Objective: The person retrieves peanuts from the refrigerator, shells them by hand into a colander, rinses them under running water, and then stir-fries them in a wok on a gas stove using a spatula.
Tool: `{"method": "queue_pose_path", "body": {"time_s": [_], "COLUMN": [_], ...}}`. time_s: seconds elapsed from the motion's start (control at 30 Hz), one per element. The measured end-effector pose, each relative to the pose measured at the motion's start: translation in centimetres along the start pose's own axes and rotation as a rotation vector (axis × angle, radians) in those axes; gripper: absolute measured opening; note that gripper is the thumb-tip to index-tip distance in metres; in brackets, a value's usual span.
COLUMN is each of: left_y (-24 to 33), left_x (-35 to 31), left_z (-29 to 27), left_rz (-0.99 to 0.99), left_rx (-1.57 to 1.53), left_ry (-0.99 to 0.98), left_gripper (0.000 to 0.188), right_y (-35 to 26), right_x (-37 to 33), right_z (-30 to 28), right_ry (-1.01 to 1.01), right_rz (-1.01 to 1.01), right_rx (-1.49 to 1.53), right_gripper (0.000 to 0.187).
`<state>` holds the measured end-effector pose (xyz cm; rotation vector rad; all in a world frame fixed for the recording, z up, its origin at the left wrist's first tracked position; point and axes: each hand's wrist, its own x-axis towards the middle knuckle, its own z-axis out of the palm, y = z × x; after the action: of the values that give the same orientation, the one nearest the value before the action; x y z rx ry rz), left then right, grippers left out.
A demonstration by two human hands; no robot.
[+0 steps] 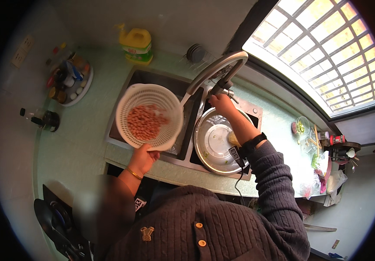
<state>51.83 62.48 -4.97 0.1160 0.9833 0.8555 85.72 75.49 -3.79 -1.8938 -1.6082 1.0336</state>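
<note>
My left hand (144, 160) grips the near rim of a white plastic colander (128, 103) held over the left sink basin (187, 117). Inside the colander lies a heap of small reddish-brown pieces (144, 124), which look like peanuts or beans. The metal tap (213, 65) arches over the sink, and water appears to run from its spout at the colander's right rim. Behind the basins, my right hand (222, 104) is closed round the tap's lever; its fingertips are partly hidden. Below that forearm, a round steel bowl (215, 137) sits over the right basin with a yellowish piece (233, 139) in it.
A yellow detergent jug (137, 45) stands behind the sink. On the left are a round tray of jars and eggs (77, 95) and a dark bottle (50, 121). A small bowl of chopped greens (301, 126) and plastic bags (322, 163) occupy the right counter. A barred window (322, 52) is beyond.
</note>
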Motion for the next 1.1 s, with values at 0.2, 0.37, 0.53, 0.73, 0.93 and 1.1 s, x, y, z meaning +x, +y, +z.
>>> {"method": "queue_pose_path", "body": {"time_s": [0.2, 0.37, 0.53, 0.73, 0.93, 1.1], "left_y": [2.4, 4.0, 3.3, 0.5, -2.6, -2.5], "left_x": [-1.8, -3.3, -2.4, 0.2, -4.0, -7.1], "left_z": [-2.7, -2.9, -3.1, -2.5, -0.9, -2.1], "left_rz": [0.184, 0.183, 0.217, 0.062, 0.2, 0.216], "left_rx": [-0.118, -0.086, -0.11, -0.163, 0.085, 0.232], "left_ry": [0.139, 0.069, -0.102, -0.017, -0.04, 0.006], "left_gripper": [0.031, 0.027, 0.022, 0.018, 0.024, 0.043], "right_y": [1.9, 5.1, 3.2, -3.5, -8.8, -8.9], "right_x": [-2.7, 0.5, -1.7, -12.3, -15.1, -15.0], "right_z": [-2.9, -3.4, 2.0, 14.2, 15.4, 15.9], "right_ry": [0.496, 0.179, 0.38, -0.36, -0.396, -0.313], "right_rz": [-0.02, 0.195, 0.327, 0.291, 0.24, 0.321], "right_rx": [-0.865, -0.6, -0.008, 0.736, 1.177, 1.191], "right_gripper": [0.034, 0.054, 0.044, 0.05, 0.037, 0.033]}}
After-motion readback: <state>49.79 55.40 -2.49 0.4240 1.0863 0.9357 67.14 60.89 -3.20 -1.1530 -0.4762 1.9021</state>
